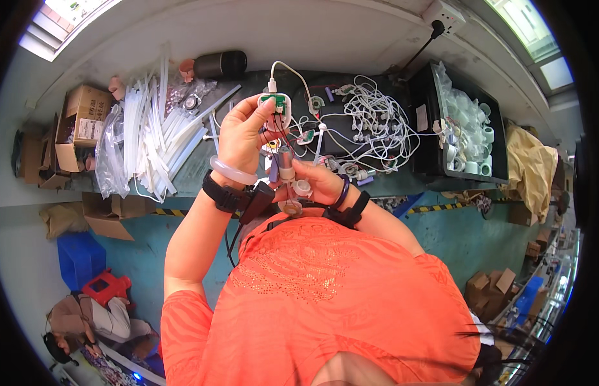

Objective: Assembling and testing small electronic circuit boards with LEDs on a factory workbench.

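My left hand (240, 136) is raised over the workbench, pinching a small green circuit board (277, 101) set in a white housing. A white cable (272, 84) is plugged into the board's far end. Thin dark and red wires (281, 134) run from the board toward a small metal cylinder, which looks like a motor (286, 161). Closer to my body, my right hand (324, 184) has its fingers closed around this motor. A small translucent cap-like part (302, 187) shows by those fingers. A purple cylindrical cell (274, 171) hangs beside the motor; its attachment is hidden.
Tangled white cables (377, 122) lie right of my hands, before a black crate (427, 145) of translucent cups. Long white strips (145, 128), a black cylinder (220, 65) and a cardboard box (86, 116) occupy the left side. Another person (87, 321) sits at lower left.
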{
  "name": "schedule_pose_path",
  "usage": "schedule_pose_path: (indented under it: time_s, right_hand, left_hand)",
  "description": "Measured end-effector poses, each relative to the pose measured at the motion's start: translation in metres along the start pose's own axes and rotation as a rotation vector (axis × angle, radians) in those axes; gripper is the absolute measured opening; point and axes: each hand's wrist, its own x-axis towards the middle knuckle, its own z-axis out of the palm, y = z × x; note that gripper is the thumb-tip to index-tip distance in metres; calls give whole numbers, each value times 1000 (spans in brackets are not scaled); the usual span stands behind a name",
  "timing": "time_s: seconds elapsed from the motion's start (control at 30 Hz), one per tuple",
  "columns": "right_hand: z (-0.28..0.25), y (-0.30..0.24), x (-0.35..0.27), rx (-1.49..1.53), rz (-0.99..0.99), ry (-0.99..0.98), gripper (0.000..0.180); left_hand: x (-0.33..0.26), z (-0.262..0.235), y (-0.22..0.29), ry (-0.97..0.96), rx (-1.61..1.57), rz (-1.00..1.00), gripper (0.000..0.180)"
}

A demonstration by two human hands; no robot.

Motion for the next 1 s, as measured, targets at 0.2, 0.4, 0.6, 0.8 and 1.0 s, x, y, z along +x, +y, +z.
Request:
schedule_pose_path:
  time_s: [0.2,0.4,0.6,0.8,1.0]
  right_hand:
    - [-2,0,-1,-23,21,6,46]
    - [-7,4,-1,-12,39,10,45]
    - [-8,4,-2,-29,35,22,45]
    - [-8,4,-1,-38,30,17,45]
    - [-8,3,0,-67,28,23,45]
  left_hand:
    - [-1,0,-3,6,-18,-10,17]
    - [-2,-1,-3,16,-28,-12,16]
    - [-1,-2,-4,23,-31,-19,17]
    - [1,-3,-6,32,-32,-24,16]
    - [1,-4,-6,53,-33,-37,16]
